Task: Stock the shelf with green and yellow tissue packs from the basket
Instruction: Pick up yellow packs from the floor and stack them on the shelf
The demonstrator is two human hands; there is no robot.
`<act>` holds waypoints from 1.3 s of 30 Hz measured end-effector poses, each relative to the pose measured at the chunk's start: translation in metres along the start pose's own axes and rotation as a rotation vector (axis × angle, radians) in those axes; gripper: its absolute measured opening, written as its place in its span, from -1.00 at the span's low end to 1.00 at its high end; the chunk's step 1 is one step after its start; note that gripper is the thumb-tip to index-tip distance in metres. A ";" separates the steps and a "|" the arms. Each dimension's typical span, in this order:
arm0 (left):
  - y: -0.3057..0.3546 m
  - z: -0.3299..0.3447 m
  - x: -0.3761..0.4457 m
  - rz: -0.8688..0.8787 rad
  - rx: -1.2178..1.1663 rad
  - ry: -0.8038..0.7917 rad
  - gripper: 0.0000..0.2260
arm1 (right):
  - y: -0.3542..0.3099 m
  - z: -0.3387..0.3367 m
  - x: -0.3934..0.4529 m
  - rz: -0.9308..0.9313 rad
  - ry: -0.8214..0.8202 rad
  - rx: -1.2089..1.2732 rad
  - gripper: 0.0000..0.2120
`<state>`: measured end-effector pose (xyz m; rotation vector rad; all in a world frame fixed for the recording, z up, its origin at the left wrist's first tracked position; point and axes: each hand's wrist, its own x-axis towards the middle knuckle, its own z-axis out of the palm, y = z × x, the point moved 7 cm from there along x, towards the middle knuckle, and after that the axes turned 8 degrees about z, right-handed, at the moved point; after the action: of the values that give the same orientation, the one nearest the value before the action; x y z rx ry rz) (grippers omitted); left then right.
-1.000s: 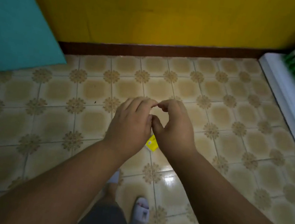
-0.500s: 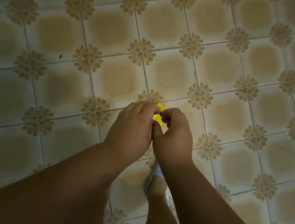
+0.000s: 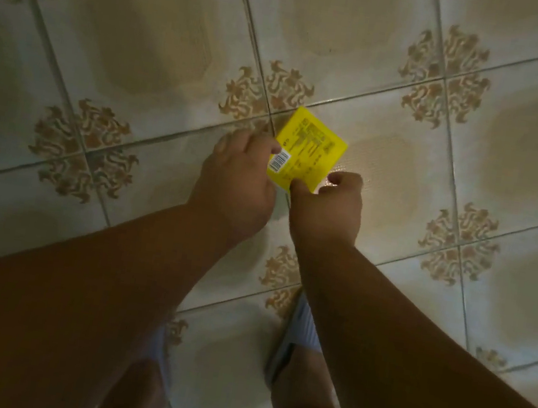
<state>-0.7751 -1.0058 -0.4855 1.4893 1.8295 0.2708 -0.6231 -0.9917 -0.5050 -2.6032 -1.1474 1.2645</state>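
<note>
Patterned floor tiles [image 3: 164, 51] lay beneath a yellow tissue pack [image 3: 309, 150], pinched by left hand [image 3: 236, 178] and right hand [image 3: 329, 205] above sandalled feet [image 3: 297, 339].

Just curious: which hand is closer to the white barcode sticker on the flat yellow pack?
Left. The left hand grips beside the barcode sticker; the right hand pinches the yellow pack's near edge.

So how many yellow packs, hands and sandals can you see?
Yellow tissue pack: 1
Hands: 2, the left hand and the right hand, both holding the pack
Sandals: 1 plainly seen, the sandal under the right arm
Total: 4
</note>
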 end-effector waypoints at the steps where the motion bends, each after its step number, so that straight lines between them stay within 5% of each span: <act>1: -0.007 0.004 0.008 -0.033 -0.039 0.002 -0.59 | 0.004 0.004 0.011 0.068 0.010 0.055 -0.44; 6: -0.020 0.027 0.034 -0.363 -0.488 -0.168 -0.62 | -0.006 0.030 0.028 0.183 -0.163 0.216 -0.60; 10: 0.012 -0.024 0.002 -0.453 -0.756 -0.022 -0.81 | -0.043 -0.014 -0.024 0.050 -0.116 0.168 -0.56; 14: 0.058 -0.104 -0.077 -0.700 -1.062 0.094 -0.70 | -0.101 -0.084 -0.121 -0.041 -0.184 0.340 -0.72; 18: 0.117 -0.225 -0.145 -0.830 -1.473 0.218 -0.46 | -0.176 -0.174 -0.233 -0.148 -0.206 0.445 -0.63; 22: 0.194 -0.359 -0.192 -0.755 -1.661 0.318 -0.53 | -0.267 -0.268 -0.352 -0.346 -0.170 0.392 -0.86; 28: 0.291 -0.539 -0.252 -0.437 -1.778 0.353 -0.60 | -0.362 -0.404 -0.507 -0.734 0.035 0.269 -0.39; 33: 0.329 -0.634 -0.312 -0.192 -1.892 0.390 -0.60 | -0.402 -0.439 -0.605 -0.711 -0.299 0.494 -0.05; 39: 0.340 -0.747 -0.381 0.123 -1.755 0.556 -0.67 | -0.452 -0.469 -0.718 -1.037 -0.232 0.551 -0.20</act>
<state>-0.9945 -1.0382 0.3922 0.1947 0.9961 1.8589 -0.8597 -0.9842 0.4353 -1.1792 -1.5497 1.3120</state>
